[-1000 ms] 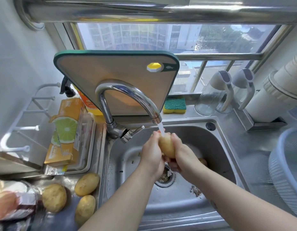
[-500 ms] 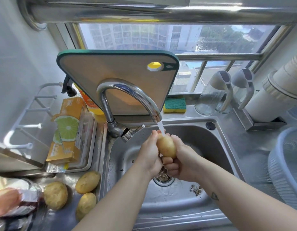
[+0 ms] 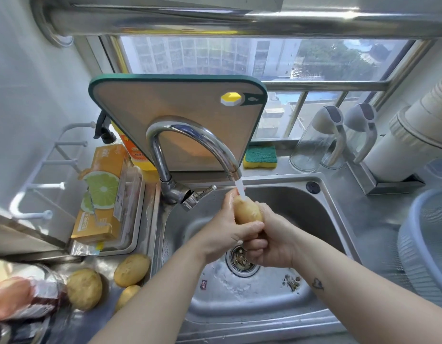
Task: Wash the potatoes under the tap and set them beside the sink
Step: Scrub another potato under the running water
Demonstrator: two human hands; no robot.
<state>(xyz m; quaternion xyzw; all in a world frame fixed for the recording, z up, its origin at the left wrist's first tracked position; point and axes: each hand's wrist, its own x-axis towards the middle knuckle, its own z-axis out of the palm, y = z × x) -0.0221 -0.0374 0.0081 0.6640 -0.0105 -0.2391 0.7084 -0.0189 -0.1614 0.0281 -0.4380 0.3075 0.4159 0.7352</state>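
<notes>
A yellow-brown potato (image 3: 247, 211) is held upright under the running stream from the chrome tap (image 3: 195, 142), above the steel sink (image 3: 321, 219). My left hand (image 3: 225, 229) grips its left side and my right hand (image 3: 272, 239) grips it from the right and below. Three more potatoes lie on the counter left of the sink: one nearest the rim (image 3: 132, 269), a second at far left (image 3: 84, 288), and a third partly hidden by my left forearm (image 3: 127, 295).
A green-edged cutting board (image 3: 165, 105) leans behind the tap. A sponge (image 3: 259, 156) and glass jugs (image 3: 316, 142) stand at the back. An orange box (image 3: 101, 194) lies in a tray on the left. A mesh basket (image 3: 428, 244) sits at right. Debris lies around the drain (image 3: 239, 259).
The potato has turned and tilted between my hands under the stream. My left thumb has slid across its lower front, and both hands sit slightly lower.
</notes>
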